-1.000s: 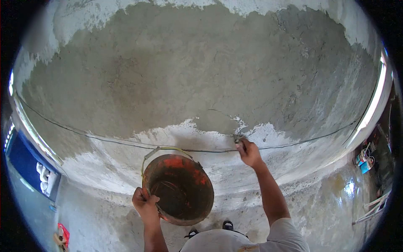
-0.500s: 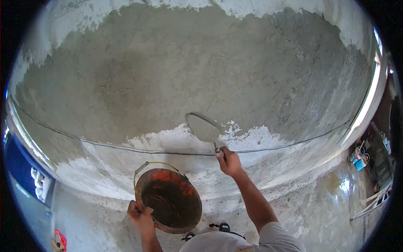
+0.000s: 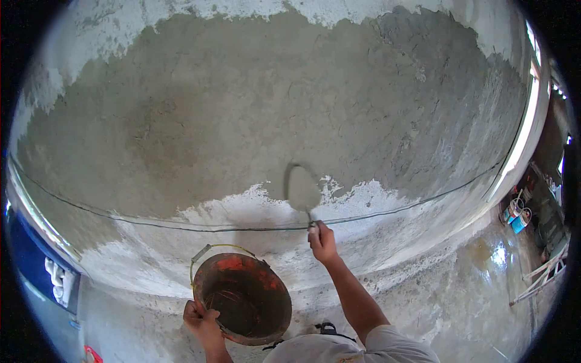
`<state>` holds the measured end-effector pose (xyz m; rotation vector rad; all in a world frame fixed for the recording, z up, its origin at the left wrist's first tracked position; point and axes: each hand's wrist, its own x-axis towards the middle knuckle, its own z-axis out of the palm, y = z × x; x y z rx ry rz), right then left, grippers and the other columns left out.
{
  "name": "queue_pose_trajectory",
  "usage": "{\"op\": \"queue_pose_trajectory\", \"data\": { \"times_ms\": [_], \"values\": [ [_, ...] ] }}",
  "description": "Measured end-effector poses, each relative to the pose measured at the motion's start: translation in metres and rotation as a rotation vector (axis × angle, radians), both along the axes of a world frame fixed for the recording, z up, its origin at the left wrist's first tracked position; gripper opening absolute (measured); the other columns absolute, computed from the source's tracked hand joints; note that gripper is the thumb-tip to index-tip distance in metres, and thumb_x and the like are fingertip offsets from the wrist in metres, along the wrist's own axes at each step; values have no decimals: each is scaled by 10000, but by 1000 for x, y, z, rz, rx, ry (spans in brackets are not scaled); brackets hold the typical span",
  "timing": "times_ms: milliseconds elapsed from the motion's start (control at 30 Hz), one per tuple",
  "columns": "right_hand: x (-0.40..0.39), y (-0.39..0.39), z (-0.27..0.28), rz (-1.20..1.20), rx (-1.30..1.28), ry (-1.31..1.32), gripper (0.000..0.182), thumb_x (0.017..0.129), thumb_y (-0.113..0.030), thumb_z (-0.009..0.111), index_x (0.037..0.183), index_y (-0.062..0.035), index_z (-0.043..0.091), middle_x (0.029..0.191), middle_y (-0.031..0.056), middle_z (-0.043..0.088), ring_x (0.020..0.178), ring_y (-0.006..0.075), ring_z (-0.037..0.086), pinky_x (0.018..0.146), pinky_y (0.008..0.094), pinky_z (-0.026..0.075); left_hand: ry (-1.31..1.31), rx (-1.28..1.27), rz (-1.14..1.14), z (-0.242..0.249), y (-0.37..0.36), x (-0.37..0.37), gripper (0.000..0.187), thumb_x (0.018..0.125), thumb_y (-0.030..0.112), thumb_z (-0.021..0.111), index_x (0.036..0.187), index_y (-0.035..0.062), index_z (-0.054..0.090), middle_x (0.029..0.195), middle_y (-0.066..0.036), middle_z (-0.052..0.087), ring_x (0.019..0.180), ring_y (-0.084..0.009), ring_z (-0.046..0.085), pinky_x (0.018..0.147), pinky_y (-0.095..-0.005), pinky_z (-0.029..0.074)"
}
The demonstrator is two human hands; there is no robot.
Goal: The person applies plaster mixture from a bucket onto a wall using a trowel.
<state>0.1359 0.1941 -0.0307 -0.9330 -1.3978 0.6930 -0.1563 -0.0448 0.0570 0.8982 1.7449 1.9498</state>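
My right hand (image 3: pixel 322 242) is closed round the handle of a trowel (image 3: pixel 303 189), whose grey-coated blade overlaps the lower edge of the wet plaster (image 3: pixel 242 115) on the wall. Low on the left, my left hand (image 3: pixel 202 320) grips the rim of a bucket (image 3: pixel 275 302), thumb over the inside edge. Dark residue coats the bucket's inside, with red patches near the far rim and its wire handle standing up on the far side. The bucket is tilted, its mouth facing me.
A dark cable (image 3: pixel 242 230) runs across the wall below the plaster. At the right stand blue-and-white cans (image 3: pixel 518 221) near a pale metal frame (image 3: pixel 544 275). Wet patches shine on the concrete floor (image 3: pixel 448 290). White bundled items (image 3: pixel 57 281) sit at far left.
The trowel blade has swung from leaning left to nearly upright and shifted slightly right. My right hand has dropped a little. The bucket stays in my left hand, slightly lower in view.
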Motion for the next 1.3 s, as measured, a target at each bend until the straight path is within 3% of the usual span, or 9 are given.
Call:
{"op": "queue_pose_trajectory", "data": {
  "times_ms": [67, 267, 400, 467, 533, 667, 733, 1167, 1300],
  "values": [
    [2, 7, -6, -36, 67, -137, 295, 1050, -280, 504, 941, -10, 553, 633, 16, 562, 570, 112, 535, 517, 289, 415, 2, 7, -2, 1, 0, 2, 347, 551, -59, 607, 660, 109, 323, 666, 37, 314, 612, -101, 310, 570, -287, 305],
    [42, -7, -72, -2, -195, 420, 225, 1052, -230, 496, 957, -29, 534, 633, -18, 487, 525, 89, 450, 492, 275, 404, -1, -74, -28, -6, -3, -4, 358, 548, 0, 610, 714, 124, 318, 747, 35, 329, 702, -137, 351, 703, -265, 358],
    [58, -63, -63, -42, -227, 147, 204, 1018, -251, 558, 1017, -46, 562, 680, 32, 576, 538, 144, 537, 517, 285, 446, -110, 118, 225, -42, 9, -3, 299, 572, 24, 652, 685, 86, 382, 687, 22, 329, 650, -140, 352, 598, -321, 343],
    [60, -93, -18, -55, -56, -460, 173, 941, -197, 646, 1041, -68, 589, 775, 83, 656, 609, 257, 624, 574, 349, 501, 85, -19, 74, -17, 4, -3, 294, 581, 28, 662, 686, 73, 391, 666, 22, 325, 630, -134, 347, 579, -326, 354],
    [49, -110, 23, 87, 84, -694, 231, 846, -143, 710, 1048, -92, 610, 873, 98, 677, 718, 324, 665, 636, 418, 534, 199, -72, -17, -17, 5, -10, 294, 592, -13, 652, 673, 81, 386, 650, 37, 346, 606, -98, 329, 533, -289, 307],
    [15, -122, 59, 120, 149, -1025, 266, 780, -171, 785, 977, -113, 616, 866, 56, 633, 755, 268, 666, 622, 410, 519, 85, -10, -115, -16, 2, -9, 313, 611, -72, 627, 658, 98, 368, 643, 56, 375, 592, -52, 327, 518, -246, 265],
    [2, -123, 60, 167, 223, -1266, 190, 844, -205, 706, 990, -111, 629, 891, 54, 614, 803, 249, 669, 680, 422, 536, 60, 15, -180, -15, -4, -11, 321, 620, -82, 621, 653, 104, 361, 644, 62, 379, 593, -44, 335, 524, -240, 265],
    [-77, -77, 57, -2, 1229, -1529, 246, 789, -235, 636, 989, -111, 706, 959, 35, 634, 899, 202, 601, 831, 345, 481, 236, -94, -122, -17, 0, -8, 348, 587, -97, 620, 652, 123, 357, 673, 52, 415, 626, -56, 355, 583, -231, 304],
    [-76, -78, 22, 102, 1177, -1566, 259, 774, -236, 632, 982, -108, 720, 1000, 60, 658, 944, 225, 612, 863, 362, 484, 267, 22, -105, -25, 3, -9, 324, 616, -83, 621, 651, 116, 368, 660, 50, 407, 620, -55, 344, 568, -235, 293]
  ]
}}
